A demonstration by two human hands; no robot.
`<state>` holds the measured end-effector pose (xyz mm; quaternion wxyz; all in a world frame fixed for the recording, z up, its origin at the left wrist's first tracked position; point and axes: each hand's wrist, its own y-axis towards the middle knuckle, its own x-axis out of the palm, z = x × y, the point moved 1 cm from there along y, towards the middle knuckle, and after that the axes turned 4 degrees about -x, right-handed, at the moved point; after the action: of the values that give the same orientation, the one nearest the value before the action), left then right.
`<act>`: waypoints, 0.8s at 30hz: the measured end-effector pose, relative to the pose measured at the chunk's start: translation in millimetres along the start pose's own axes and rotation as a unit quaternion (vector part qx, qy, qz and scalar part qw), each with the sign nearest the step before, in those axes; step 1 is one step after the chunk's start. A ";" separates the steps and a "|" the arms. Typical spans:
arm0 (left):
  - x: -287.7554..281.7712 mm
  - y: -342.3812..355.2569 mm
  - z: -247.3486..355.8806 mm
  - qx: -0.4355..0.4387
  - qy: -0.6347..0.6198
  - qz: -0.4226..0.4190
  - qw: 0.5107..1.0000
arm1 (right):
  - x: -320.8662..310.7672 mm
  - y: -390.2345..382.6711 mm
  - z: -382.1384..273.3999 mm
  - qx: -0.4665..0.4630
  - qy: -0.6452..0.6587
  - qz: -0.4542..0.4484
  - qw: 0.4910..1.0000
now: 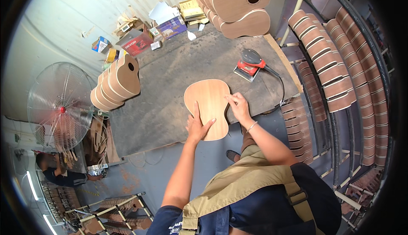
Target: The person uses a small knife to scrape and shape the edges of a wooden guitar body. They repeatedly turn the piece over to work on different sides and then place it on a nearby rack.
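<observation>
A pale wooden guitar body (210, 94) lies with its plain face up at the near edge of the bench, its lower end reaching past that edge. My left hand (197, 126) rests on its lower left part, thumb and index finger spread over the wood, the other fingers at the left rim. At the upper right rim is my right hand (239, 105), its fingers bent and pressed together against the edge. Whether something small sits between those fingers cannot be made out. A red and grey electric sander (250, 63) stands beyond, to the right.
Stacked guitar bodies stand at the bench's left (121, 82) and far right (238, 1). Boxes (136, 42) and papers line the wall. A large fan (62, 107) is at left. Racks of bodies (325, 65) fill the right; the sander's cord hangs there. Another person (63, 173) works at lower left.
</observation>
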<state>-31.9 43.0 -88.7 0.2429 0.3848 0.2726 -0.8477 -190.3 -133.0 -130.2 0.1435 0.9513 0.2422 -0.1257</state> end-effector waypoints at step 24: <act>7.4 -72.4 -13.7 0.233 0.088 0.112 0.962 | -51.7 -111.4 -45.4 0.135 0.155 -0.153 0.967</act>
<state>-74.1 103.5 -82.2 0.2150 0.5321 0.0434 -0.8178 -282.0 -46.0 -95.7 -0.0462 0.9213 0.3849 -0.0290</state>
